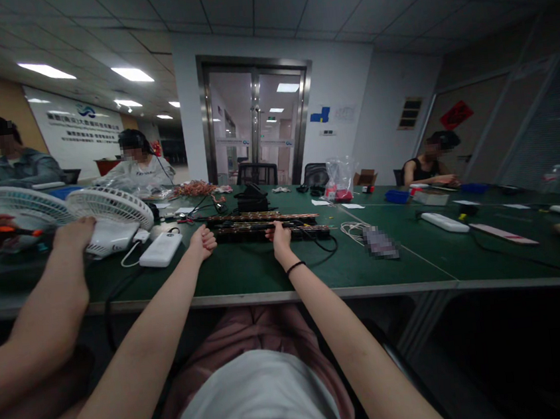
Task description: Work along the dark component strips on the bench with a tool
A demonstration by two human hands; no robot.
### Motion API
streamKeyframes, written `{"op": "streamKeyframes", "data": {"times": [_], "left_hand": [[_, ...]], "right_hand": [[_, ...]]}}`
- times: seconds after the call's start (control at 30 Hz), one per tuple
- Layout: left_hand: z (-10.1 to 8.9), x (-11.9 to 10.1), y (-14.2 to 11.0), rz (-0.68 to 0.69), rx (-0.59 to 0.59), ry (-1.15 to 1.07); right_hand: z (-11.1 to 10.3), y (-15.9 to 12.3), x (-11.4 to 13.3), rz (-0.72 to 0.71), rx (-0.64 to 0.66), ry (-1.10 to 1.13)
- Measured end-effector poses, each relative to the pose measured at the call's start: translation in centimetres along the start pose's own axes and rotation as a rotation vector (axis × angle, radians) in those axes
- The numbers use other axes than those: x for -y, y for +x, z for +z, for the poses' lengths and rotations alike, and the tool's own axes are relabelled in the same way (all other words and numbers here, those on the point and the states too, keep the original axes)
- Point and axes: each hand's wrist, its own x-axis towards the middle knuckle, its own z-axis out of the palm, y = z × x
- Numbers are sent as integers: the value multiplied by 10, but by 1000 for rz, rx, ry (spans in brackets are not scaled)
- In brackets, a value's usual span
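Observation:
My left hand is closed, its fingers curled, at the left end of a dark rack of thin copper-coloured rods. Whatever it may hold is hidden. My right hand, with a dark band on its wrist, is closed at the near side of the rack. Its fingers grip a slim black handle-like thing that points left; its exact kind is too blurred to tell. A black cable loops on the green table to the right of that hand.
A white power bank or adapter box lies left of my left hand. Beyond it stand white fans, where a co-worker's hand holds an orange-and-black tool. A blurred-out phone-like object with a pale cable lies right. Other people sit around.

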Motion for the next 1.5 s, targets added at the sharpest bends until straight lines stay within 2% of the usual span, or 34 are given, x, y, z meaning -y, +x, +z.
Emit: {"op": "streamKeyframes", "data": {"times": [0.43, 0.8, 1.13, 1.5], "left_hand": [[3, 0, -4, -11, 33, 27], [9, 0, -15, -54, 238, 9], [12, 0, -16, -73, 285, 32], [10, 0, -15, -77, 281, 41]], "right_hand": [[1, -6, 8, 33, -17, 2], [1, -3, 4, 20, -2, 10], [1, -3, 3, 16, 1, -3], [1, -2, 3, 16, -14, -1]]}}
